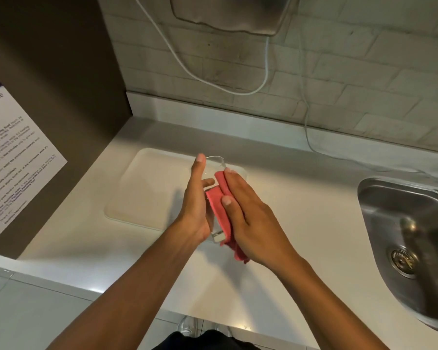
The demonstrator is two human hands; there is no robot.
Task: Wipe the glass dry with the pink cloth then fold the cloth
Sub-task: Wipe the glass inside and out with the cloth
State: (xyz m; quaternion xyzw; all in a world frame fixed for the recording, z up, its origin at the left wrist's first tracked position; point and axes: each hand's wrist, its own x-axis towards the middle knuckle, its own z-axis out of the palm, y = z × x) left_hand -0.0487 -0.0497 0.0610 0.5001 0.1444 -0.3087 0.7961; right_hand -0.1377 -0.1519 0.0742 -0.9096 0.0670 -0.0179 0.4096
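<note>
A white tray is lying on the pale tabletop, well apart from the steel sink at the right. A white cable is hanging against the brick wall, and a printed notice is sticking to the brown panel.

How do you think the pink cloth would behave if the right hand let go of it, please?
The pink cloth is probably floppy: its free end droops below the right hand. It looks thin and light, so it would likely slide off the glass, which the left hand holds above the tray.

Left hand gripping clear glass, right hand pressing pink cloth against it, above white tray
</note>
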